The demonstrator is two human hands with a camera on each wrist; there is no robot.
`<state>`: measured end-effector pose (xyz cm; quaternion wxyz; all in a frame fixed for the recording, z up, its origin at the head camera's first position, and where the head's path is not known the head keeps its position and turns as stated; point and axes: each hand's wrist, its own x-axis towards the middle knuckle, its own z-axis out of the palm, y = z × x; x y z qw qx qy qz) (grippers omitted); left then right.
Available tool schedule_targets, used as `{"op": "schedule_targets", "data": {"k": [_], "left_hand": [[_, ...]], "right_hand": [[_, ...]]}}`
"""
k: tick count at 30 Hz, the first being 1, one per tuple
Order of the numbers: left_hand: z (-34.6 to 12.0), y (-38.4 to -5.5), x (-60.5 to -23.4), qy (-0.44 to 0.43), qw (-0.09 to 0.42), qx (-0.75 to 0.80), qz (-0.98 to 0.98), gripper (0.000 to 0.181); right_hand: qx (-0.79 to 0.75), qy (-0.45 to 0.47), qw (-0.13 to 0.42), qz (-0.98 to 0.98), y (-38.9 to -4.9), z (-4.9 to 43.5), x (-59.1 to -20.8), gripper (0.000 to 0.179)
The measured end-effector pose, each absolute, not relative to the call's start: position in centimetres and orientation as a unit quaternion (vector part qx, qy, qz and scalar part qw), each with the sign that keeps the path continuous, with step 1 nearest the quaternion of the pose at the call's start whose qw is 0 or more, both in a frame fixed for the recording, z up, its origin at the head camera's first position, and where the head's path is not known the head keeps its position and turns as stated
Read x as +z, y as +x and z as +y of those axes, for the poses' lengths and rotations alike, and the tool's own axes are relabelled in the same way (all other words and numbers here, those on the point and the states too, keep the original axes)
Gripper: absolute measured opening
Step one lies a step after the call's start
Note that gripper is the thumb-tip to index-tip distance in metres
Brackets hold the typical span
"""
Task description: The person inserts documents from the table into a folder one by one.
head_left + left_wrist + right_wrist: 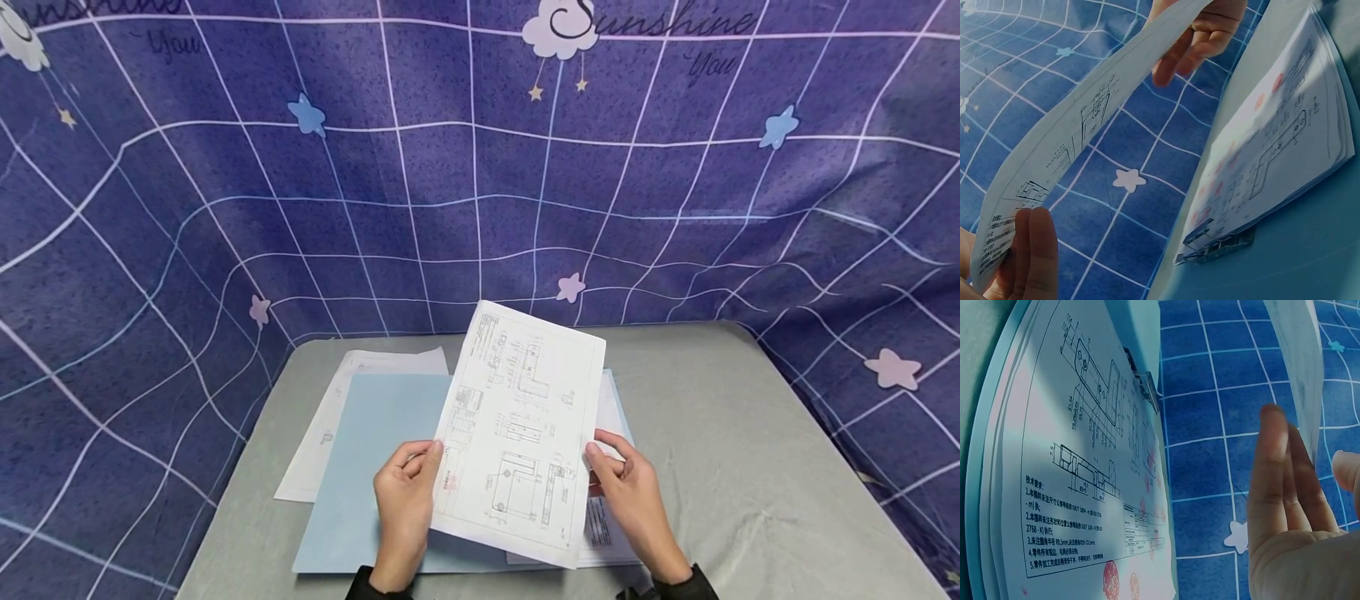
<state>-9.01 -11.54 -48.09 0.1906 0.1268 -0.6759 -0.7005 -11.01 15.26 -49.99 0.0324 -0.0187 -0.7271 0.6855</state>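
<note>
A white technical drawing sheet (525,433) is held up at a tilt above a light blue folder (390,417). My left hand (405,492) pinches the sheet's left edge, thumb in front and fingers behind; the left wrist view shows these fingers (1038,250) against the paper. At the right edge my right hand (633,492) holds the sheet between thumb and fairly straight fingers (1272,469). Below lies a clipped stack of drawings (1272,144) with red stamps, partly hidden by the sheet in the head view. A metal clip (1219,244) grips this stack's edge.
More white papers (330,425) stick out from under the folder's left side. Everything lies on a grey cloth-covered table (735,467). A blue-purple curtain (420,167) with a grid and stars hangs behind and along both sides.
</note>
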Motion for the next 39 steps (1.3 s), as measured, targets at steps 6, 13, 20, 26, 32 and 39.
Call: {"op": "schedule_targets", "data": {"k": [6, 13, 20, 26, 32, 39], "left_hand": [[-11.3, -9.0, -48.6, 0.130, 0.183, -0.695, -0.683, 0.028], [-11.0, -8.9, -48.8, 0.135, 0.172, -0.695, -0.685, 0.029], [-10.8, -8.9, -49.2, 0.140, 0.173, -0.686, -0.693, 0.027], [-10.6, -9.0, -49.9, 0.108, 0.171, -0.668, -0.716, 0.021], [-10.7, -9.0, -50.2, 0.037, 0.152, -0.598, -0.786, 0.012], [-11.0, -8.5, -50.7, -0.077, 0.168, -0.433, -0.882, 0.009]], "right_hand": [[0.687, -0.036, 0.031, -0.725, -10.9, 15.2, -50.0, 0.042], [0.680, -0.032, 0.041, -0.731, -10.9, 15.3, -50.3, 0.036], [0.669, -0.044, 0.047, -0.741, -10.9, 15.6, -50.8, 0.032], [0.677, -0.044, 0.059, -0.732, -11.3, 16.4, -51.1, 0.031], [0.641, -0.065, 0.083, -0.760, -11.6, 18.1, -50.8, 0.032], [0.610, -0.094, 0.112, -0.779, -11.9, 20.1, -50.5, 0.035]]}}
